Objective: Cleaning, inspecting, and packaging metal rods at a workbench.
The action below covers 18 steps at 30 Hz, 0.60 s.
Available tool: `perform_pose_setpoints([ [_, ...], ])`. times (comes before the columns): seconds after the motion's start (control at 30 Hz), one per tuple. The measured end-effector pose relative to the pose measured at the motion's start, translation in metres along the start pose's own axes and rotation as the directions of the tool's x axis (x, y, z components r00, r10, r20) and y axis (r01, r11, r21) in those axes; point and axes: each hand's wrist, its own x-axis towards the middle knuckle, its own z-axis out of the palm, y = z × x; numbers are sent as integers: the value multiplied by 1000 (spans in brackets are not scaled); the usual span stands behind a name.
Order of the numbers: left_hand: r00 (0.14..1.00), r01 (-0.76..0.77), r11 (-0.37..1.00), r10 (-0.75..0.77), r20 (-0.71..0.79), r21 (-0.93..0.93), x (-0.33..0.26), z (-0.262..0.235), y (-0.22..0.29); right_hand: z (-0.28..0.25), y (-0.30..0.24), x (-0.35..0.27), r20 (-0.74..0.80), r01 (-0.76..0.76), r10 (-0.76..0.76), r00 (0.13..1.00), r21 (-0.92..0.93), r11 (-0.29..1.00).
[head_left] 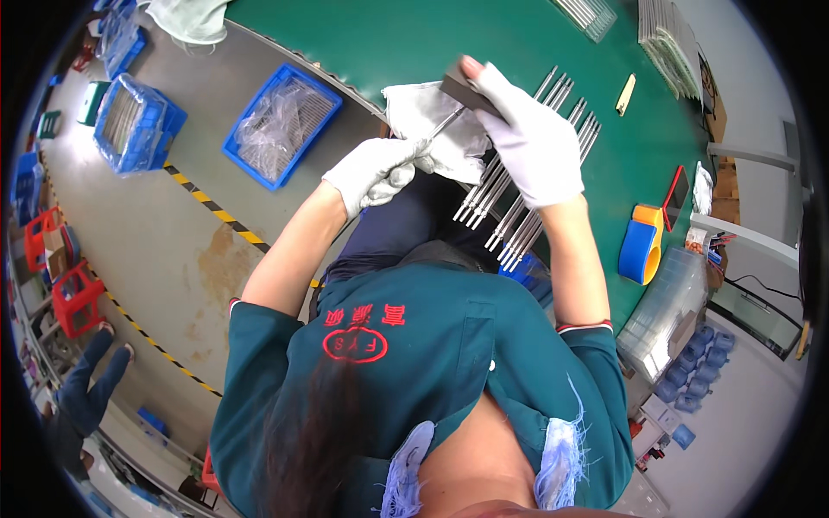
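Note:
My left hand [380, 173], in a white glove, is closed around a slim metal rod [446, 123] that points up and to the right. My right hand [540, 142], also gloved, grips a dark brown rectangular block [471, 90]. The block lies against the rod's far end, which it partly hides. A white cloth [417, 102] is spread beneath the rod at the table's edge. Several shiny metal rods [515, 226] lie side by side under and beside my right hand, their near ends stepped and jutting past the table edge.
The green table [380, 43] carries a yellow strip-like tool [626, 95], blue and orange rings [639, 246] and a red-edged flat device [675, 197]. Blue crates [278, 173] of bagged rods stand on the floor at left, near striped floor tape [207, 204]. Another person [86, 380] is at far left.

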Motion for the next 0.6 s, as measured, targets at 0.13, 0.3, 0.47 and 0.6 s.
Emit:
perform_pose_setpoints([
  [0.13, 1000, 10, 1000, -11, 20, 29, 3, -5, -1, 6, 15, -11, -95, 38, -33, 995, 54, 998],
  [0.3, 996, 69, 989, -60, 69, -131, 4, -9, -6, -13, 34, -55, -8, -236, 241, 971, 156, 959],
  [0.47, 995, 54, 991, -44, 85, -125, 7, -12, -8, -9, 21, -41, -79, -125, 143, 987, 194, 973],
  [0.6, 999, -7, 998, 9, 40, -61, 5, -9, -8, 6, -2, -4, -37, 13, -14, 999, -19, 1000],
])
